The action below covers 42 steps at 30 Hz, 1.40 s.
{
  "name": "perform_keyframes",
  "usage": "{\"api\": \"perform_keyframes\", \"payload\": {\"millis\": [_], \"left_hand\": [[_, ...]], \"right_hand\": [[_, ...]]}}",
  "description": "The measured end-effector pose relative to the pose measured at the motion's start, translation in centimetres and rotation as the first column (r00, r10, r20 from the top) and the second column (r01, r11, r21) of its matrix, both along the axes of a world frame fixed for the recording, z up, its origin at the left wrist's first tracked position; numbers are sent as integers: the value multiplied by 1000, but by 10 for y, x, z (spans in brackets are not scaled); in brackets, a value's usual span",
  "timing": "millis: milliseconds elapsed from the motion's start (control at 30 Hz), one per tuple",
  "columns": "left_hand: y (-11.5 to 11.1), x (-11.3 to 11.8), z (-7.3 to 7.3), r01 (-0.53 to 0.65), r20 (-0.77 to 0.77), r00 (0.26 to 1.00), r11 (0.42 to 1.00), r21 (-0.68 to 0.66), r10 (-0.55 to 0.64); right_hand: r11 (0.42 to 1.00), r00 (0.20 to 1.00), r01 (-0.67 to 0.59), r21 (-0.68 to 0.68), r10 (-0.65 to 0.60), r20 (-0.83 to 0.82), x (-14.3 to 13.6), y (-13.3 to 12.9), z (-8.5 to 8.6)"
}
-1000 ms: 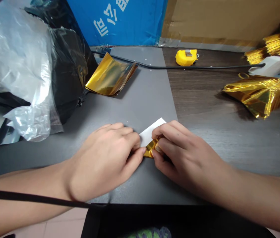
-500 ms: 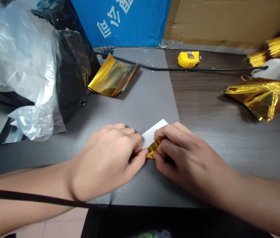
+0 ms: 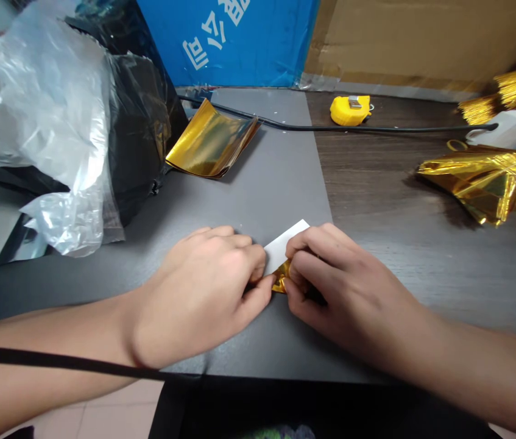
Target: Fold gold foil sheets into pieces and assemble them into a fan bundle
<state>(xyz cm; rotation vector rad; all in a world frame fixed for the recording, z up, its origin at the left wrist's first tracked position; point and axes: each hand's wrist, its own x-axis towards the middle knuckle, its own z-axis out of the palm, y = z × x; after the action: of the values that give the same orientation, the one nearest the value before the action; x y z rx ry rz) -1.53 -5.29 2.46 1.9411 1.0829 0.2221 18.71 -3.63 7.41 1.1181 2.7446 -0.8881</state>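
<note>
Between my two hands, near the table's front, is a small piece of gold foil paper (image 3: 280, 277) with a white piece (image 3: 282, 247) showing behind it; whether the white is the foil's back or a separate card I cannot tell. My left hand (image 3: 214, 286) pinches the left end, thumb pressed against the curled fingers. From the other side my right hand (image 3: 335, 274) grips the right end, its thumb and fingertips close to the left thumb. Most of the held piece is hidden under the fingers.
A stack of gold foil sheets (image 3: 214, 143) lies behind my left hand, beside a black plastic bag (image 3: 132, 134) and clear plastic (image 3: 72, 146). A black cable (image 3: 376, 128) crosses behind. A yellow tape measure (image 3: 350, 110) and bundled gold foil (image 3: 486, 183) lie right. Boxes (image 3: 243, 42) stand at back.
The whole view has shifted slightly. Less gold foil shows between my hands, as the right fingers cover more of it. Both hands keep their hold.
</note>
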Motion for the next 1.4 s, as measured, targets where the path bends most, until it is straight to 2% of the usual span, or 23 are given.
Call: {"api": "perform_keyframes", "payload": {"millis": [233, 533, 733, 800, 867, 933, 1000, 1067, 1233, 1400], "left_hand": [[2, 0, 3, 48, -63, 997, 998, -42, -51], [6, -12, 4, 115, -118, 986, 993, -40, -119], [15, -24, -3, 135, -27, 990, 988, -77, -137], [21, -27, -5, 199, 47, 980, 976, -89, -196], [27, -30, -7, 257, 168, 953, 966, -17, -251], [31, -31, -10, 297, 257, 912, 947, 124, -320], [33, -31, -15, 332, 289, 867, 904, 269, -405], [34, -31, -19, 340, 282, 851, 875, 345, -443], [34, -29, -26, 327, 298, 843, 866, 378, -448], [34, -28, -27, 318, 333, 831, 872, 371, -445]], "right_hand": [[998, 999, -1, -69, -2, -40, 4, 2, 0], [996, 1000, -26, -83, 25, -10, 7, 3, 4], [997, 1000, -23, -73, 22, -16, 6, 4, 3], [997, 1000, -18, -76, 17, -20, 6, 4, 2], [996, 1000, -12, -86, 10, -24, 6, 4, 1], [995, 1000, -4, -100, 2, -22, 6, 4, 2], [995, 1000, 3, -104, -5, -19, 5, 4, 2], [995, 1000, 8, -102, -10, -18, 5, 4, 2], [995, 999, 9, -100, -13, -38, 5, 2, 2], [994, 999, 14, -105, -19, -51, 6, 2, 1]]}}
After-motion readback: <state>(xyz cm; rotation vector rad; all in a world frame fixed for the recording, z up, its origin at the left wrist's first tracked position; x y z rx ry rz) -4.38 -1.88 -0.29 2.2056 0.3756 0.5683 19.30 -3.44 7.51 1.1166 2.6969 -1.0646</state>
